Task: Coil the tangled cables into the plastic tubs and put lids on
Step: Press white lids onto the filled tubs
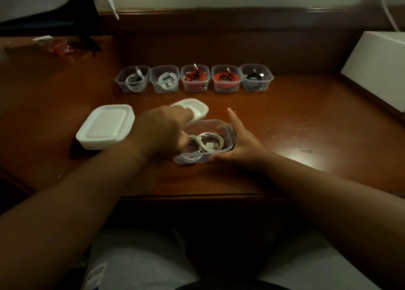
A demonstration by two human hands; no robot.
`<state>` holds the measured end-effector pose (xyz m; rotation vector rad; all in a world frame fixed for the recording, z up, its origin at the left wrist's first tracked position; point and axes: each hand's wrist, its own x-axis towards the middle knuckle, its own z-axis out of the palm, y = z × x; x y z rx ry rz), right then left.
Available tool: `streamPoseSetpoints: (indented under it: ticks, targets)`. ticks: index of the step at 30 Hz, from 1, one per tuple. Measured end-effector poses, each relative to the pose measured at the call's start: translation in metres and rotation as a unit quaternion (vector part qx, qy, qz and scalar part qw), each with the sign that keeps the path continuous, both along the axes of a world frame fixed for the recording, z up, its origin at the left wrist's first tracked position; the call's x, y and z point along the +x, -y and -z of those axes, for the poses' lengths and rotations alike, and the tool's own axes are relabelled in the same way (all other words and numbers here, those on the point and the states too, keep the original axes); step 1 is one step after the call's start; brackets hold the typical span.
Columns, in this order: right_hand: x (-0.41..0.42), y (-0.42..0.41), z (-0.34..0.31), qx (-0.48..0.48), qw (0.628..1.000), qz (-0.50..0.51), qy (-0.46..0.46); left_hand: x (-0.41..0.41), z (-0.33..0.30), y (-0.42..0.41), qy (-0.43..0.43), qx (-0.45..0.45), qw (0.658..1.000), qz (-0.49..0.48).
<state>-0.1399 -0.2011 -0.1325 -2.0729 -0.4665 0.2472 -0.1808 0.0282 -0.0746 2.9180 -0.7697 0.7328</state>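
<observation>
A clear plastic tub (pixel 228 134) sits at the front middle of the desk with a coiled white cable (pixel 208 141) inside. My right hand (pixel 238 145) cups the tub's right side, fingers around its wall. My left hand (pixel 162 132) holds a white lid (pixel 197 109) tilted just above the tub's far left rim; the lid is blurred. A stack of white lids (pixel 105 126) lies to the left. Behind stands a row of several open tubs: white cables (pixel 133 80) (pixel 166 80), red cables (pixel 196 78) (pixel 225 78), black cable (pixel 255 77).
A white box (pixel 377 68) stands on the desk at the right edge. Red wrapping (pixel 59 47) and dark clutter lie at the back left. The wooden desk (pixel 306 125) has a raised back ledge. My lap fills the bottom of the view.
</observation>
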Motion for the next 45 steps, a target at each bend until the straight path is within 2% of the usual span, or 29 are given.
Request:
streamPoseSetpoints:
  ticks: [5,10,12,15,18,20,24,27,32,35,41,43,45]
  targets:
    - [0.002,0.001,0.002,0.009,1.0,-0.018,0.0,0.0,0.014,0.01,-0.025,0.079,0.992,0.091]
    - [-0.002,0.0,-0.002,-0.007,1.0,-0.016,0.025,0.004,0.02,0.014,-0.037,0.053,0.983,0.172]
    - [-0.001,0.001,-0.001,-0.012,1.0,-0.012,0.026,0.01,0.023,0.012,-0.062,0.007,0.981,0.182]
    - [0.0,0.001,0.0,-0.015,0.999,-0.005,0.035,0.019,0.023,0.01,-0.129,-0.095,0.982,0.1]
    - [0.002,0.002,0.001,-0.026,0.999,-0.011,0.035,0.025,0.021,0.014,-0.247,-0.007,0.969,-0.029]
    - [0.002,0.004,0.001,-0.032,0.999,-0.025,0.023,0.029,0.02,0.016,-0.28,0.019,0.959,-0.036]
    - [0.001,0.003,0.002,-0.03,0.999,-0.027,-0.004,0.034,0.02,0.012,-0.314,-0.01,0.949,-0.036]
    - [0.001,-0.001,0.005,-0.052,0.998,-0.004,0.021,0.035,0.021,0.013,-0.32,-0.003,0.946,-0.04]
    - [0.0,-0.007,0.006,-0.15,0.983,0.026,0.104,0.039,0.023,0.013,-0.319,-0.008,0.947,-0.043]
    - [0.002,-0.007,0.008,-0.163,0.981,0.032,0.105,0.04,0.024,0.014,-0.309,-0.015,0.95,-0.043]
    - [0.006,-0.003,0.012,-0.119,0.991,0.048,0.044,0.04,0.028,0.015,-0.295,-0.023,0.954,-0.048]
    - [0.007,-0.003,0.011,-0.05,0.996,0.065,0.016,0.038,0.028,0.02,-0.285,-0.033,0.957,-0.052]
    - [0.008,0.0,0.007,0.057,0.993,0.102,-0.017,0.037,0.031,0.028,-0.255,-0.106,0.96,-0.048]
